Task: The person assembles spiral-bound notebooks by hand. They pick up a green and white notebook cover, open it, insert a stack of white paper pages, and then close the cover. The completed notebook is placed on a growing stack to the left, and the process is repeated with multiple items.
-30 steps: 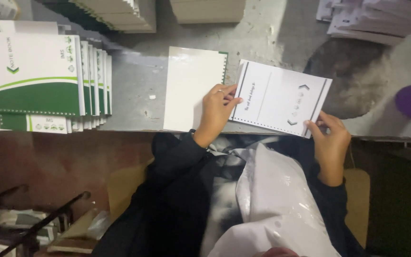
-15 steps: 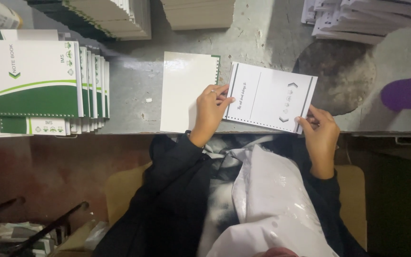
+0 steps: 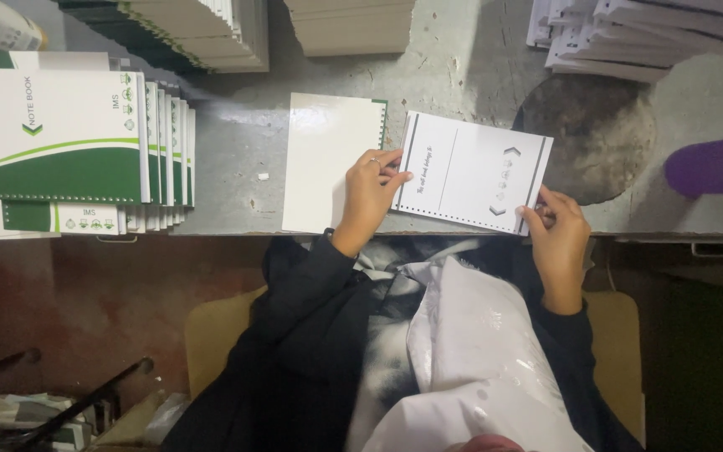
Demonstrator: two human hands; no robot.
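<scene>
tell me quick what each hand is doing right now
Left hand: pinching the left edge of the white sheet.
Right hand: pinching the sheet's lower right corner.

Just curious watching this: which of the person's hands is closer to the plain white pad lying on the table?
Left. The left hand rests over the white pad's right edge while pinching the printed sheet; the right hand holds that sheet's far corner, away from the pad.

Bare grey surface (image 3: 462, 75) lies open beyond the white card (image 3: 328, 159) and printed sheet (image 3: 474, 172); stacked green-and-white notebooks (image 3: 69, 151) block the left, cardboard piles (image 3: 349, 25) the far edge, paper stacks (image 3: 629, 38) and a purple object (image 3: 713, 163) the right
</scene>
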